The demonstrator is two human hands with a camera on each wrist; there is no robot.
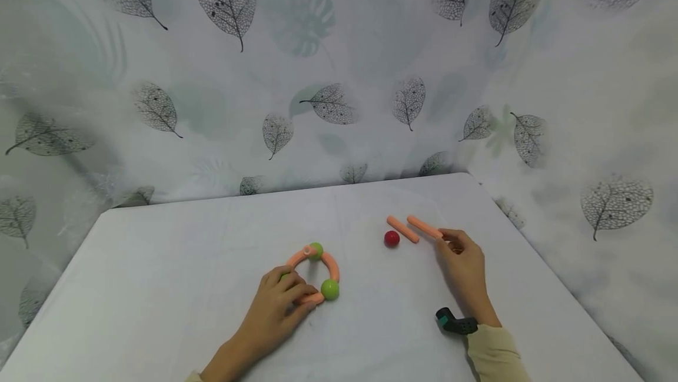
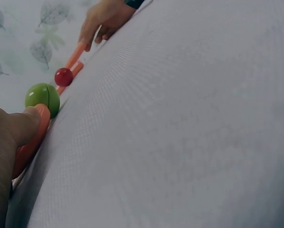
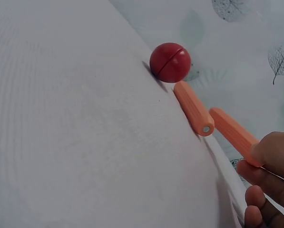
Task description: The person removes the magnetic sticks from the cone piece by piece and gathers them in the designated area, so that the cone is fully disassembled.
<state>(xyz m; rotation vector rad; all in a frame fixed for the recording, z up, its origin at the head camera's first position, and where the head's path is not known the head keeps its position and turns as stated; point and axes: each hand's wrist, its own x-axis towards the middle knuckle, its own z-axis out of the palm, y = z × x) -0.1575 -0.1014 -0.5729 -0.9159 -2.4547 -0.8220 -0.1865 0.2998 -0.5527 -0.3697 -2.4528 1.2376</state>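
Note:
My left hand (image 1: 274, 306) grips a curved orange rod (image 2: 33, 142) at the near side of a ring on the table. That ring joins curved orange rods (image 1: 331, 266) with green balls (image 1: 330, 289); my fingers partly hide its left side. At the right, thumb and fingertips of my right hand (image 1: 467, 263) pinch one end of a straight orange rod (image 1: 424, 226). Beside it lies a second straight orange rod (image 3: 195, 110), with a small round metal-looking disc in its end. A glossy red ball (image 3: 170, 62) sits close to that second rod.
Everything stands on a white-covered table (image 1: 175, 270), whose far edge meets a leaf-patterned sheet (image 1: 328, 64). A black band with a small device (image 1: 457, 323) is on my right wrist.

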